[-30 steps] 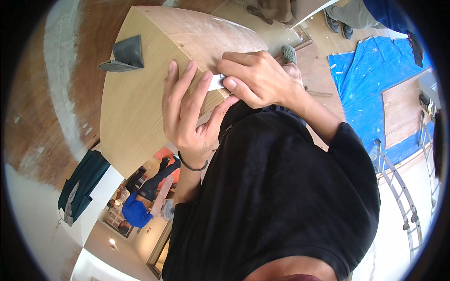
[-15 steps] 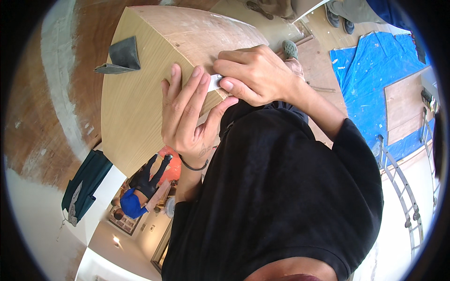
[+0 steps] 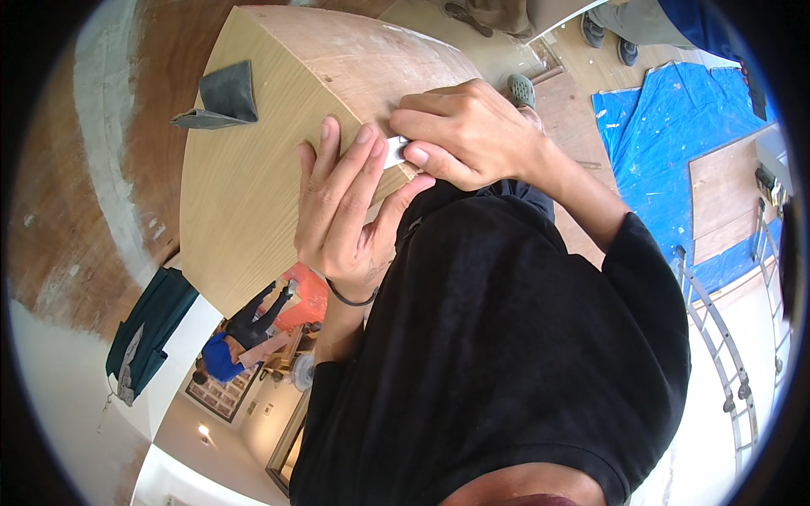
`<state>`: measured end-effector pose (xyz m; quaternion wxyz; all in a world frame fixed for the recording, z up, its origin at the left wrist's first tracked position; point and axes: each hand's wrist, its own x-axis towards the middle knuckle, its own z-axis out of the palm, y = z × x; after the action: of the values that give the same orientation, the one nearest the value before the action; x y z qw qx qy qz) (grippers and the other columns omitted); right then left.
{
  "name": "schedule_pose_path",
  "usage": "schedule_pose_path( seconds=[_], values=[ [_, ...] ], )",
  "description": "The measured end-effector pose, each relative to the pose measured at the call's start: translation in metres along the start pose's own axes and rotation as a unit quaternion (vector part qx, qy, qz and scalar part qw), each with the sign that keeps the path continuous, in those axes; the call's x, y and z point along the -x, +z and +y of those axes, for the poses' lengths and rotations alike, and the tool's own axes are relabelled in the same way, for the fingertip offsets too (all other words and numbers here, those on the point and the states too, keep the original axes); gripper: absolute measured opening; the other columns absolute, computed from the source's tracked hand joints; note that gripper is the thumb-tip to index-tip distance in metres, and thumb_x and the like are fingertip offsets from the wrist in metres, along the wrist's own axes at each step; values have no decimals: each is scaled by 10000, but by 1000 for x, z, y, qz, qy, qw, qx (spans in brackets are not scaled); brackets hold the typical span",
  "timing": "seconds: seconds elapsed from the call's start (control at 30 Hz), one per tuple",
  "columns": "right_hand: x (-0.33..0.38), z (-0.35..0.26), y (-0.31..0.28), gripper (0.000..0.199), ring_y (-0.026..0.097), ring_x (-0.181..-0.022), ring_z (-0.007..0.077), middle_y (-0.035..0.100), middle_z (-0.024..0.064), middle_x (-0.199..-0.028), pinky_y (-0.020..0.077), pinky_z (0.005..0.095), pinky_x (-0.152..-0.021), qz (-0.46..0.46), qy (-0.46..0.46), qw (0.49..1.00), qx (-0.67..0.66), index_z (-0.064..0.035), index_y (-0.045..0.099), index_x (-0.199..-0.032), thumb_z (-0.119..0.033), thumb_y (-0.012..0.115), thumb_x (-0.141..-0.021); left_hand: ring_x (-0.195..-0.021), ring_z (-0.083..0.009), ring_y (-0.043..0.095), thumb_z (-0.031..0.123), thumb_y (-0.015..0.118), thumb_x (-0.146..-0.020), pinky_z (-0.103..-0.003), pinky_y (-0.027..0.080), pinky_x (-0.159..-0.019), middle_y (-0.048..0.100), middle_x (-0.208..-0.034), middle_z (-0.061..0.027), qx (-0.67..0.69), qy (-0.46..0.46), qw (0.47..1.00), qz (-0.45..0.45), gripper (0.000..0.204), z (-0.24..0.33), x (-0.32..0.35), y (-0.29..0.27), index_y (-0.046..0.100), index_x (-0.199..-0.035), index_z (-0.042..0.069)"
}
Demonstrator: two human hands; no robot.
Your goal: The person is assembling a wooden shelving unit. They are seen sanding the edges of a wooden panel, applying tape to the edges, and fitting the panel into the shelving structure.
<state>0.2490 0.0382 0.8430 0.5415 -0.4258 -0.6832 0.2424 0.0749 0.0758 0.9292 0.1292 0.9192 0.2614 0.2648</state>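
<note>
A wood-grain panel (image 3: 245, 194) spreads out in front of me, meeting a paler, scuffed wooden face (image 3: 363, 59) along a long edge. My left hand (image 3: 342, 207) lies with its fingers stretched over the panel near that edge, the thumb apart at the near corner. Between the two hands shows a small white flat piece (image 3: 394, 153), its kind unclear. The fingers of my right hand (image 3: 472, 135) are bent and pinch this piece against the edge; part of it is hidden under them. Farther left on the panel rests a folded dark grey sheet (image 3: 228, 94), resembling sandpaper.
A blue tarp (image 3: 650, 126) covers floor at the right, with a wooden board (image 3: 734, 194) on it. Metal ladders (image 3: 717, 337) stand at the lower right. Other people's shoes (image 3: 624, 49) show at the top. Dark green cloth (image 3: 150, 333) hangs lower left; a person in blue (image 3: 224, 358) is beyond.
Both hands and the white piece shift very slightly right and down in the picture, still at the same corner. The person in blue has shifted a little to the lower left.
</note>
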Motion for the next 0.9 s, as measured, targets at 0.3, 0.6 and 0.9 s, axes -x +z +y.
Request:
schedule_pose_path(
  seconds=[0.3, 0.6, 0.9],
  values=[
    [0, 3, -3, 306, 600, -652, 335, 576, 135, -759, 462, 432, -545, -19, -16, 1000, -1, -52, 565, -951, -327, 439, -997, -1180, -351, 601, 176, 862, -697, -490, 397, -1069, 691, -1153, -118, -7, 21, 1000, 1, 469, -2, 3, 0, 695, -1089, -21],
    [2, 2, -3, 301, 595, -648, 342, 583, 145, -756, 460, 439, -550, -33, -9, 999, -17, -45, 568, -957, -322, 453, -984, -1119, -332, 643, 186, 861, -685, -489, 420, -1049, 707, -1110, -120, -16, 24, 999, 18, 466, 1, 5, 3, 701, -1071, -21],
    [3, 3, -4, 302, 592, -643, 338, 575, 144, -744, 458, 434, -547, -35, -18, 999, -21, -43, 561, -932, -323, 458, -981, -1095, -303, 659, 172, 859, -680, -471, 457, -1026, 715, -1080, -118, -16, 29, 999, 36, 420, 1, 6, 6, 717, -1033, -6]
  ],
)
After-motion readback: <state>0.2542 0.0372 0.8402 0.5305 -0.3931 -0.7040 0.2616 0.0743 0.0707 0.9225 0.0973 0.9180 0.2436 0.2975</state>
